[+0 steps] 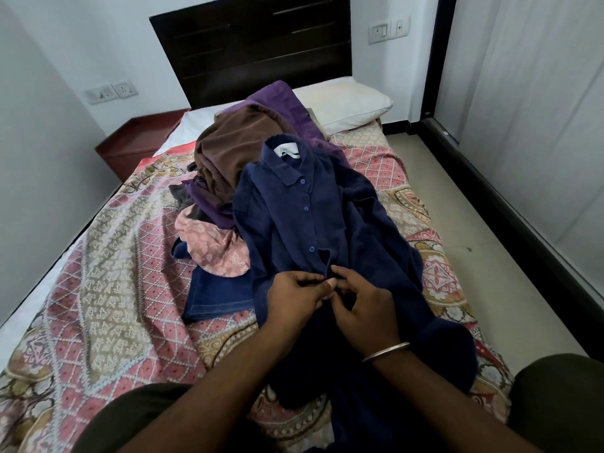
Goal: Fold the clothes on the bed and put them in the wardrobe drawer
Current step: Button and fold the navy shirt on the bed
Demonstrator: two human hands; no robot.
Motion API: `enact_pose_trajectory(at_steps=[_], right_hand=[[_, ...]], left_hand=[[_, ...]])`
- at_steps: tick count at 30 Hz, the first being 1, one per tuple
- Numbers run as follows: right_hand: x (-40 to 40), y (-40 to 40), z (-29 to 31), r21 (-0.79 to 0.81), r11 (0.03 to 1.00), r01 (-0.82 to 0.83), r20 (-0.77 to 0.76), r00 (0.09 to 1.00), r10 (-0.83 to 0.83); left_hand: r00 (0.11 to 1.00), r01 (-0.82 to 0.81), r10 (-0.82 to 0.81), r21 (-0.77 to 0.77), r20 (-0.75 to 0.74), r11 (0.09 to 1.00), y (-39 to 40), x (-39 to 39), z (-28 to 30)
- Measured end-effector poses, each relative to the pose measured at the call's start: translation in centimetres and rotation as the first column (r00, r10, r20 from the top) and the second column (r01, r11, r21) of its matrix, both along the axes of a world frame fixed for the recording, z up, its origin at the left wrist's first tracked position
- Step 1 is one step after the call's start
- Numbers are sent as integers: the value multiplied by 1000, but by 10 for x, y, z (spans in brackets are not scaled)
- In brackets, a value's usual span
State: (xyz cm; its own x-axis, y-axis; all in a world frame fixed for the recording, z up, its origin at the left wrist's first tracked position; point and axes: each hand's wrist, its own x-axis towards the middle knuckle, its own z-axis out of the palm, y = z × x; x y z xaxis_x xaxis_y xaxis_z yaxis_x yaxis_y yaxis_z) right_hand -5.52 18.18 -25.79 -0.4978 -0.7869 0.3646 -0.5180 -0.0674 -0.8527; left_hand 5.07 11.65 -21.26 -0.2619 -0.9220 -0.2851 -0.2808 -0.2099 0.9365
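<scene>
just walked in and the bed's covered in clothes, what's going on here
A person is working on a navy button-up shirt spread on the bed. The left hand and right hand pinch its front placket, apparently at a button. Behind it, a pile of unfolded clothes waits; nothing looks folded yet.

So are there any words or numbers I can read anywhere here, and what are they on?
White label inside the collar of the navy shirt: it carries a dark mark, too small and blurred to read.
Switch plates on the walls and: no readable text.
Patterned bedspread: only patterns, no words.
Nothing else shows any writing.
</scene>
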Motion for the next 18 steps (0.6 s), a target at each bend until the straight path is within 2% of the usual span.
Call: enact_pose_trajectory(at_steps=[7,13,18], right_hand=[[-5,-4,5,-8,1000,2,211,977,-1],[-10,-8,5,23,998,-54,327,944,44],[-13,-9,5,15,995,-96,419,904,81]], left_hand=[[999,-32,32,15,-9,999,-2,-3,-1],[998,-29,32,53,-59,998,-3,-3,-2],[1000,-17,17,14,-14,1000,-2,-4,-3]])
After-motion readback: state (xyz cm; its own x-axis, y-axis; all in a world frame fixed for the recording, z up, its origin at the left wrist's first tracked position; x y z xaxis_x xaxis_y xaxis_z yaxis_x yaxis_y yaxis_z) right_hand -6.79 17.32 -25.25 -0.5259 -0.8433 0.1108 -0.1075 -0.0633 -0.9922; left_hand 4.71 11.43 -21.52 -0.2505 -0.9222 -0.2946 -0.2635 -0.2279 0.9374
